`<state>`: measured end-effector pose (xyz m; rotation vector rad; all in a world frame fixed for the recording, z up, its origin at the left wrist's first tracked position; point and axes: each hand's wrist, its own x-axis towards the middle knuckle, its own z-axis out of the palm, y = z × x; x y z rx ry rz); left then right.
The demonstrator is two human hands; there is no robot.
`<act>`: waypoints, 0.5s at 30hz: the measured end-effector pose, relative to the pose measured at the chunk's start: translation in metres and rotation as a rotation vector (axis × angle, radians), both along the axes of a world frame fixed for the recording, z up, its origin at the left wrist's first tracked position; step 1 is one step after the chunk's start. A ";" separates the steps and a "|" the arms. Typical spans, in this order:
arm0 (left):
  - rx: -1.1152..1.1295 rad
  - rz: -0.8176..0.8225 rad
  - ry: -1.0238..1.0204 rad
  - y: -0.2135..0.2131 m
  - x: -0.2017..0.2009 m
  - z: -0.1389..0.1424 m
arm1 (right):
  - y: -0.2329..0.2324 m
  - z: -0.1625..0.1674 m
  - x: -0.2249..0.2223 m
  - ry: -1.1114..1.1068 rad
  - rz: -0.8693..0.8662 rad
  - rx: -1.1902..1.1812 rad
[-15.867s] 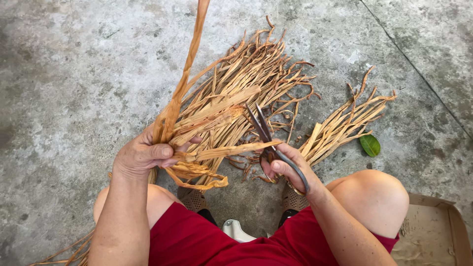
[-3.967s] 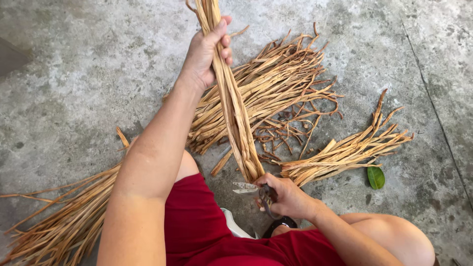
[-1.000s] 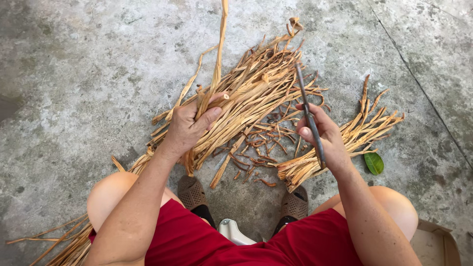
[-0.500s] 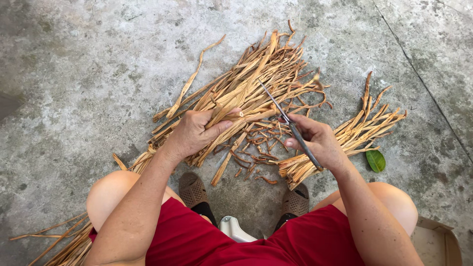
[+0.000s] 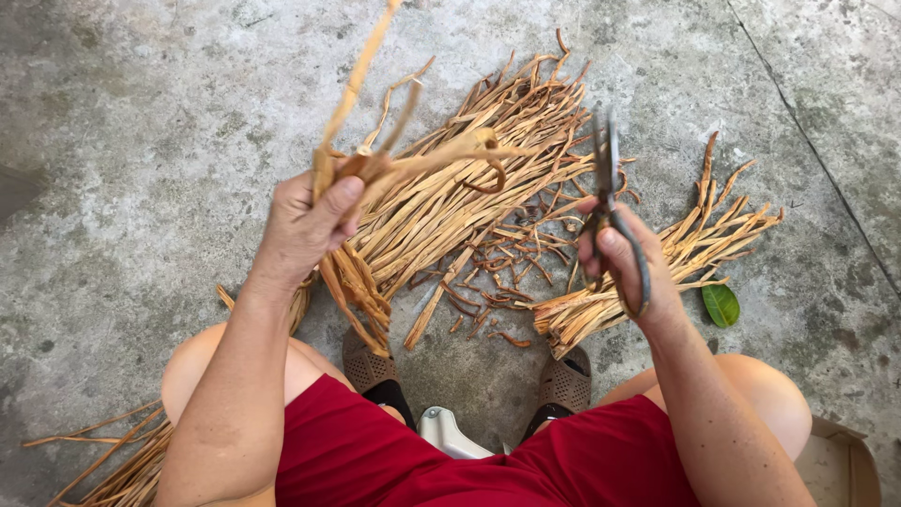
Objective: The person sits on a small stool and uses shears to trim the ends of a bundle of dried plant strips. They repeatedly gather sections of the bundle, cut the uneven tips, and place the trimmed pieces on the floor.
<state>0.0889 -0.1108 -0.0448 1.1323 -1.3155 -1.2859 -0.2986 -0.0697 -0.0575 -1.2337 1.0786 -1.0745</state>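
Seated person seen from above, working over a concrete floor [image 5: 141, 141]. The left hand [image 5: 305, 225] has its fingers clenched around a few dried plant strips [image 5: 375, 164]; the longest strip runs out of the top edge, so its tip is cut off. The right hand [image 5: 624, 263] has its fingers through the handles of a pair of scissors [image 5: 608, 178], blades pointing up and seemingly closed, though blur leaves this uncertain. Between the hands lies the main pile of strips [image 5: 488, 178], with a smaller trimmed bundle [image 5: 657, 272] to the right beside a green leaf [image 5: 721, 304]. Half a second earlier the left hand rested on the pile; it now holds strips lifted clear, and the scissors have swung upright.
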 end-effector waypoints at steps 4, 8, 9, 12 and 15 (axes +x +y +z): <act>-0.035 0.034 0.151 0.002 0.011 0.010 | 0.005 -0.016 0.010 0.061 0.150 0.105; -0.037 0.024 0.284 0.004 0.014 0.018 | 0.004 -0.025 0.019 -0.024 0.228 0.211; -0.038 0.021 0.297 0.004 0.014 0.018 | 0.002 -0.026 0.020 -0.050 0.243 0.234; -0.039 0.003 0.274 0.005 0.011 0.019 | -0.006 -0.028 0.026 -0.109 0.267 0.250; 0.007 -0.036 0.223 0.007 0.010 0.019 | -0.010 -0.028 0.031 -0.120 0.236 0.174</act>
